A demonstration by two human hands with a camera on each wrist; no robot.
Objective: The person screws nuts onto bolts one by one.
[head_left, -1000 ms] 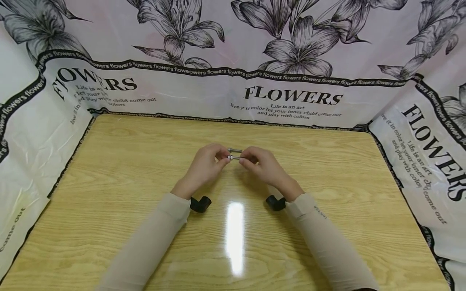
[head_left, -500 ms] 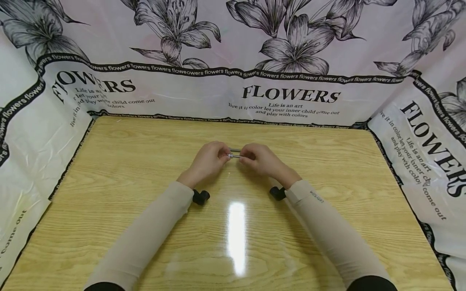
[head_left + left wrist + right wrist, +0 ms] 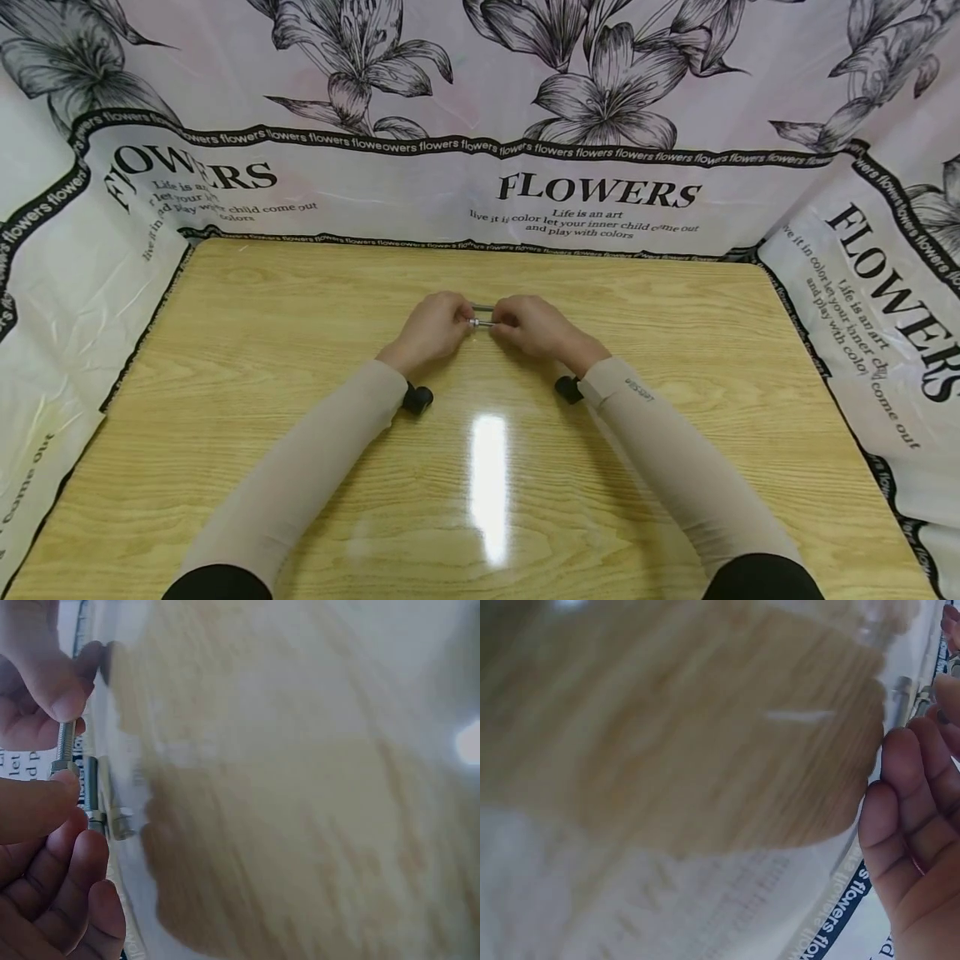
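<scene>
A metal bolt with a hex nut (image 3: pixel 484 323) is held level between my two hands near the middle of the table. My left hand (image 3: pixel 433 329) pinches its nut end between thumb and fingers. The threaded shank (image 3: pixel 66 739) shows between the hands in the left wrist view, where the thumb and fingers of my right hand (image 3: pixel 538 329) pinch the other end. Just behind lies a second bolt (image 3: pixel 482 307) on the table, also with a nut near its left end. Fingers hide both ends of the held bolt.
The glossy wood-grain table (image 3: pixel 300 350) mirrors the hands and the second bolt. A white flower-print sheet (image 3: pixel 405 192) walls in its back and sides. Dark wrist cameras (image 3: pixel 417 400) stick out under the cuffs.
Both forearms have reached slightly farther forward, and black upper bands now show at the bottom edge. The fingers have shifted a little around the bolt, which both hands keep holding.
</scene>
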